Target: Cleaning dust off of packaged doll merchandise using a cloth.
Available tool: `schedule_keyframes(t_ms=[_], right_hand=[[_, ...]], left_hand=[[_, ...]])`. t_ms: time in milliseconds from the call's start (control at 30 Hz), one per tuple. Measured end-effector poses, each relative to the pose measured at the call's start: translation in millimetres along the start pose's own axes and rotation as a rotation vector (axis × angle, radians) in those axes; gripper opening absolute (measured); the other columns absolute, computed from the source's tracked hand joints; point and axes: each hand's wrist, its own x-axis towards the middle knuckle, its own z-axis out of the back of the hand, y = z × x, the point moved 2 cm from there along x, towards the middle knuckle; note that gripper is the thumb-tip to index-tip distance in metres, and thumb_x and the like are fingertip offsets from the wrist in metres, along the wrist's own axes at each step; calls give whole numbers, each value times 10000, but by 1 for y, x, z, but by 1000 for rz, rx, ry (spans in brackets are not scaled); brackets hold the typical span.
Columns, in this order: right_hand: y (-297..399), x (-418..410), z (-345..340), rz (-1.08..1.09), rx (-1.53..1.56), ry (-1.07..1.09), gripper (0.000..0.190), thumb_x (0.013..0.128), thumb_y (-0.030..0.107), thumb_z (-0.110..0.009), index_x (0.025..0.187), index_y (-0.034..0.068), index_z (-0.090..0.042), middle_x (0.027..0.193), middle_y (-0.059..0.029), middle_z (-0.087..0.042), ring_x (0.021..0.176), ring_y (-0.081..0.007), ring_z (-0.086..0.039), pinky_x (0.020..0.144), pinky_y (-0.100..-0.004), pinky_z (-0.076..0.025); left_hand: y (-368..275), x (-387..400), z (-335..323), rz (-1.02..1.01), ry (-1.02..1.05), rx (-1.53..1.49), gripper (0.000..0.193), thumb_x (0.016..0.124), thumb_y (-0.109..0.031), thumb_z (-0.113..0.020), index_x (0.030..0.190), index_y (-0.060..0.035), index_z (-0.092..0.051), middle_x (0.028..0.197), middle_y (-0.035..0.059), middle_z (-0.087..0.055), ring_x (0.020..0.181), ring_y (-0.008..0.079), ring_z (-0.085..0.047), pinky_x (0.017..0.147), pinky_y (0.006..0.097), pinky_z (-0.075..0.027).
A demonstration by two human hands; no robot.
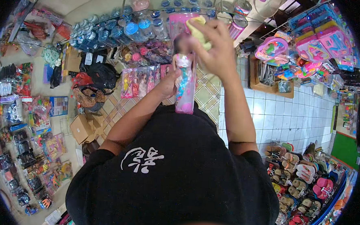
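A boxed mermaid doll (183, 74) in a clear and pink package stands close in front of my chest, its lower end near my black shirt. My left hand (169, 84) grips the side of the package at about the doll's waist. Against the package's upper right side, my right hand (216, 45) holds a yellow cloth (202, 29), its fingers slightly blurred. The cloth and fingers partly cover the package edge near the doll's head.
Boxed dolls (142, 81) stand beyond my left forearm, with clear plastic bottles (135, 29) above them. A black backpack (101, 74) and an open cardboard box (86, 127) lie left. A wooden drawer (271, 89) and sandals (298, 187) are right.
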Motion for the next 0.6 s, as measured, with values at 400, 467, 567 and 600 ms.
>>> schedule_keyframes(t_ms=[400,467,567,600], right_hand=[[16,-144,-41,-619,399,267,290,847,62,-670,1131,10,-696,1008,-92,-641,969,-185,-603,897,-302,-455],[18,-142,-41,-690,416,198,285,862,53,-648,1141,6,-686,1037,-85,-647,986,-175,-600,902,-303,-457],[24,-128,-50,-779,406,93,300,907,43,-595,1199,4,-649,1104,-74,-654,1039,-162,-598,927,-305,-464],[27,-123,-54,-808,511,28,306,912,42,-590,1211,0,-640,1116,-76,-653,1049,-162,-599,938,-302,-464]], left_hand=[[-58,-33,55,-189,-221,320,588,928,-280,-682,1406,-33,-446,1198,42,-590,1058,120,-584,929,317,-492],[-83,-34,41,-196,-154,403,593,912,-253,-691,1403,-31,-445,1200,37,-586,1058,125,-584,938,321,-487],[-101,-38,46,-157,-104,543,674,851,-244,-735,1409,-20,-432,1253,63,-579,1114,164,-588,982,350,-481],[-103,-40,50,-105,-121,599,749,806,-263,-771,1418,-11,-420,1303,95,-577,1170,197,-593,1017,374,-481]])
